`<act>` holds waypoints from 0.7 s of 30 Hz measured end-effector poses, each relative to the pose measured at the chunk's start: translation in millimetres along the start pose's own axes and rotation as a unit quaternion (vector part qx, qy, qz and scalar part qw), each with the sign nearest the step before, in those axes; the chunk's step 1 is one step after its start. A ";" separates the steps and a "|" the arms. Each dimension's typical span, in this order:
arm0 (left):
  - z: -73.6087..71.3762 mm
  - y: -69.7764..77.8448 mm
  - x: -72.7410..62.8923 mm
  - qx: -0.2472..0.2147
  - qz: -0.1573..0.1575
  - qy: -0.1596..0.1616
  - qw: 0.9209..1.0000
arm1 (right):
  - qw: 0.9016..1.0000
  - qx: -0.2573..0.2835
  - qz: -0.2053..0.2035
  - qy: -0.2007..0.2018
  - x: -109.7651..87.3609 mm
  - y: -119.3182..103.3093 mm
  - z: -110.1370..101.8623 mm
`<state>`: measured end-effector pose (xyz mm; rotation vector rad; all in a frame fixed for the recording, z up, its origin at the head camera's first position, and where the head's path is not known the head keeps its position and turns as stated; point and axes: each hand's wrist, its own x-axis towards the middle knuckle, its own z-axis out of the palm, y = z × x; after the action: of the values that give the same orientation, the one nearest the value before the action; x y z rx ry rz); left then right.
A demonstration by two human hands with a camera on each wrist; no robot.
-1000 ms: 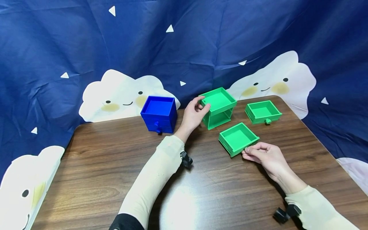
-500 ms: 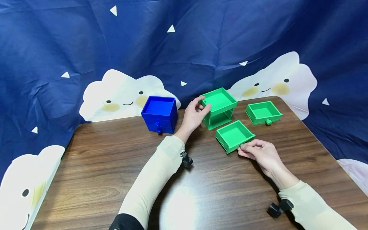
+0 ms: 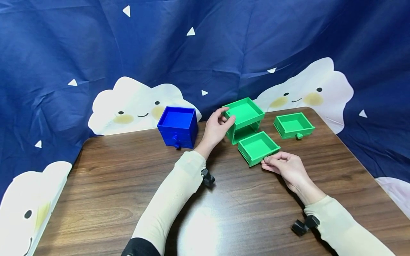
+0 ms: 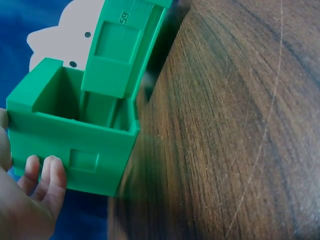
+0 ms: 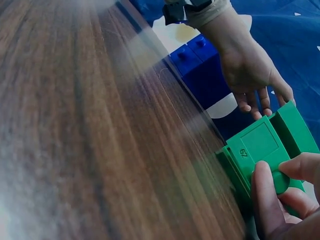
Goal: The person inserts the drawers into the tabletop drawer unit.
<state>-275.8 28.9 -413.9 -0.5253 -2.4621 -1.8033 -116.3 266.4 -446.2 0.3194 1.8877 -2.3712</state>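
My left hand (image 3: 214, 129) grips a green cabinet frame (image 3: 245, 111) by its left side, thumb at the top rim. The frame has a shallow tray top and an open front. With my right hand (image 3: 288, 170) I pinch the round knob (image 5: 281, 182) of a green drawer (image 3: 258, 146). The drawer's back end is at the frame's lower opening; in the left wrist view the drawer (image 4: 111, 52) reaches into the frame (image 4: 75, 150), tilted relative to it. A second green drawer (image 3: 294, 124) with a knob sits apart to the right.
A small blue cabinet (image 3: 178, 126) with knobs in front stands left of my left hand. Everything rests on a brown wooden table (image 3: 128, 185). A blue cloth (image 3: 217, 46) with white clouds hangs right behind the table's back edge.
My right hand has slid the pinched drawer left and away from me, up to the green frame's opening. The left hand, the frame and the other drawer have stayed put.
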 end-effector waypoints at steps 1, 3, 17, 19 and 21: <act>-0.2 0.0 -0.2 0.001 0.000 0.000 1.000 | 1.000 0.000 0.000 0.001 0.6 0.3 0.5; -0.5 -0.2 -0.3 0.003 0.000 -0.001 1.000 | 1.000 -0.002 -0.001 0.002 2.0 0.9 1.2; -1.5 -0.3 -0.3 0.004 0.001 -0.008 1.000 | 1.000 0.000 0.002 0.003 14.1 -0.4 3.2; -1.3 -0.3 -0.4 0.004 0.002 -0.007 1.000 | 1.000 0.000 0.003 0.005 15.3 0.0 3.8; -1.1 -0.1 -0.7 0.004 0.002 -0.003 1.000 | 1.000 -0.002 0.003 0.006 16.8 0.6 4.6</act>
<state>-275.4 27.7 -413.9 -0.5358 -2.4701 -1.7931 -133.0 262.7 -449.5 0.3405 1.8935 -2.3661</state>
